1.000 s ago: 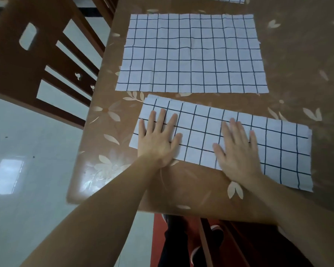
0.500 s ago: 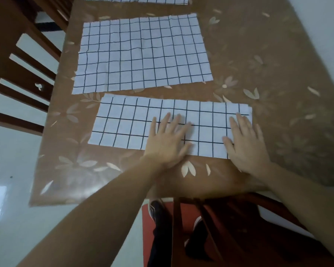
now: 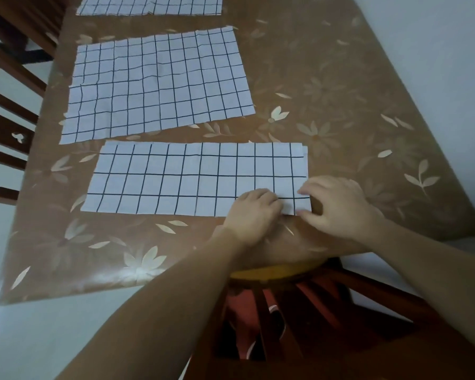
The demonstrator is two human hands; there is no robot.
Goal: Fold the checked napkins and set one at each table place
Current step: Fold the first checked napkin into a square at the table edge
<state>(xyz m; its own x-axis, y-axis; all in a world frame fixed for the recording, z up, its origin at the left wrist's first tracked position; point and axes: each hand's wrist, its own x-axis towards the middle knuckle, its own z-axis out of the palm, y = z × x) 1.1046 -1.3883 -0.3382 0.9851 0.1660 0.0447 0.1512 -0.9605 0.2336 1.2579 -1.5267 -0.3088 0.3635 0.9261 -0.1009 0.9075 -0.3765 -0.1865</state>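
A white napkin with a dark check (image 3: 176, 179), folded into a long strip, lies flat near the table's front edge. My left hand (image 3: 254, 215) rests curled on its near right corner area. My right hand (image 3: 337, 205) is at the strip's right end, fingertips pinching the near right corner. Behind the strip lies a wider checked napkin (image 3: 159, 83), spread flat. A third checked napkin (image 3: 151, 5) shows partly at the top edge.
The brown table cover with pale flowers (image 3: 340, 105) ends at a pale wall on the right. Wooden chair backs (image 3: 8, 111) stand along the left side. A wooden chair (image 3: 299, 311) sits below the front edge, over a red mat.
Both hands have slid right along the folded strip, from pressing flat on it to gathering at its right end. The fingers have curled onto the corner. The view has shifted right.
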